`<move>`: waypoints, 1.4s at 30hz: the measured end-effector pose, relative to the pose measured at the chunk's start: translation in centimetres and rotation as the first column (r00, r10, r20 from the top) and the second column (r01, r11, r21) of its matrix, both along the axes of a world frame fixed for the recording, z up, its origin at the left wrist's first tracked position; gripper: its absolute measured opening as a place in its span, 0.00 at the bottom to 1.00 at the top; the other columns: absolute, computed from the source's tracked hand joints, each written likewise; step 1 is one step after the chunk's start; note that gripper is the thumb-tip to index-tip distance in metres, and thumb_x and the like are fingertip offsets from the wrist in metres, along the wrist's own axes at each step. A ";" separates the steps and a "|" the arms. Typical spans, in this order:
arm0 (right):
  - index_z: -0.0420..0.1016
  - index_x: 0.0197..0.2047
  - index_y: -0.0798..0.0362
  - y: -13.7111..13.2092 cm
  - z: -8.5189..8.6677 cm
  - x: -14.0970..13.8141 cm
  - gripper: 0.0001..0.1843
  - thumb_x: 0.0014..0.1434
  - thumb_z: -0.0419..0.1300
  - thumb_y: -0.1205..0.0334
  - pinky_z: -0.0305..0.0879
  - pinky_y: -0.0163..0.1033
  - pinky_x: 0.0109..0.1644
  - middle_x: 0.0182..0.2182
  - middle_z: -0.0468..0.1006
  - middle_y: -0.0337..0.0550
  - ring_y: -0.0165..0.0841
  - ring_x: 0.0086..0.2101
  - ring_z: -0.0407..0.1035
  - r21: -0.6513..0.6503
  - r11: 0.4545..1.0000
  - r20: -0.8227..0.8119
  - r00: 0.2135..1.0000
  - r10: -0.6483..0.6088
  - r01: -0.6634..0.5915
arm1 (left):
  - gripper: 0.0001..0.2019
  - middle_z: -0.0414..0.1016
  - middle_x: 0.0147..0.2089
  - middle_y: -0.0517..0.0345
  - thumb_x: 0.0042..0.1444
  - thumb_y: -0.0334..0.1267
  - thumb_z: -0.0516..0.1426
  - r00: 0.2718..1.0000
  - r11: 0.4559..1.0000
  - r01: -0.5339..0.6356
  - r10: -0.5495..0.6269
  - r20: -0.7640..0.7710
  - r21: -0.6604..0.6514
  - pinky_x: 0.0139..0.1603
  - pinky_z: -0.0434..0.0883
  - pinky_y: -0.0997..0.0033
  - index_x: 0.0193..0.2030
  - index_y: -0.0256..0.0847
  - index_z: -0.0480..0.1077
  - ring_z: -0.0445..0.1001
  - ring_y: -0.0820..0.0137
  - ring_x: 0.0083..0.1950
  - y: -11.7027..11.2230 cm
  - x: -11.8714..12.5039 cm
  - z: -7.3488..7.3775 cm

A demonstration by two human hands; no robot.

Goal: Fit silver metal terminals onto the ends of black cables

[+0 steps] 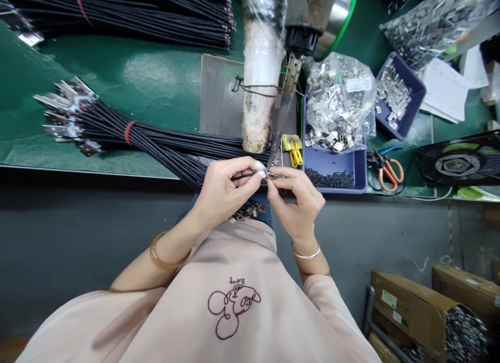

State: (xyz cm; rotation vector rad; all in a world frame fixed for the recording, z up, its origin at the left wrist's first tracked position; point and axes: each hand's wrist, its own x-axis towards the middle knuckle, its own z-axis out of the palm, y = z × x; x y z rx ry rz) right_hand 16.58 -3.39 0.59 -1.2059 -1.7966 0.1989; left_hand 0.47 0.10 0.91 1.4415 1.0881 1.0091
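1. Green bench (pixel 164 102) runs across the far side of the view; both hands work at its near edge, fingertips close together.
2. Left hand (pixel 230 188): thumb and index pinched on a black cable (pixel 244 176), white coverings on those fingertips.
3. Right hand (pixel 295 193): fingers closed around a small metal connector (pixel 271 175) at the cable's end; exact finger contact too small to tell.
4. Key relation: visible cable length lies roughly left-right between the hands, connector end toward the right hand, which is nearer that end.
5. Perforated metal shaft (pixel 287 92) slants down, its tip right by the connector; touching or apart, cannot tell.
6. Cable bundle (pixel 156 139) lies left of the hands, blue tray (pixel 362 170) right.
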 end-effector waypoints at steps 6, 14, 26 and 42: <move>0.72 0.38 0.48 -0.4 -0.1 0.2 0.09 0.60 0.64 0.73 0.79 0.38 0.47 0.45 0.85 0.43 0.33 0.43 0.82 0.044 0.999 0.042 0.999 -0.016 0.014 | 0.04 0.74 0.29 0.60 0.57 0.33 0.61 0.998 0.996 0.027 -0.022 -0.057 0.090 0.27 0.66 0.81 0.37 0.35 0.76 0.68 0.78 0.27 -0.1 -0.5 0.0; 0.68 0.39 0.48 -0.7 -0.2 0.8 0.04 0.66 0.61 0.62 0.76 0.30 0.31 0.30 0.81 0.32 0.26 0.28 0.79 -0.364 0.928 -0.270 0.962 -0.029 -0.074 | 0.05 0.72 0.24 0.63 0.60 0.29 0.60 0.962 0.887 0.260 -0.201 -0.187 0.383 0.26 0.61 0.77 0.33 0.36 0.77 0.62 0.79 0.23 0.2 -2.5 0.6; 0.74 0.34 0.51 -2.2 1.0 -1.1 0.07 0.65 0.62 0.59 0.53 0.31 0.24 0.18 0.62 0.27 0.20 0.19 0.55 -0.330 0.938 0.027 0.994 -0.106 0.109 | 0.05 0.64 0.23 0.67 0.60 0.29 0.58 0.959 0.898 0.202 -0.100 -0.266 0.392 0.25 0.57 0.76 0.32 0.37 0.71 0.56 0.79 0.22 -0.9 -2.3 0.1; 0.79 0.32 0.51 4.8 0.3 9.3 0.03 0.57 0.67 0.63 0.52 0.37 0.25 0.27 0.79 0.36 0.25 0.20 0.56 -0.396 0.885 0.256 0.955 -0.151 0.246 | 0.16 0.68 0.18 0.63 0.63 0.33 0.56 0.924 0.904 0.381 -0.363 -0.123 0.196 0.23 0.57 0.76 0.22 0.37 0.70 0.60 0.79 0.20 1.0 -3.4 0.3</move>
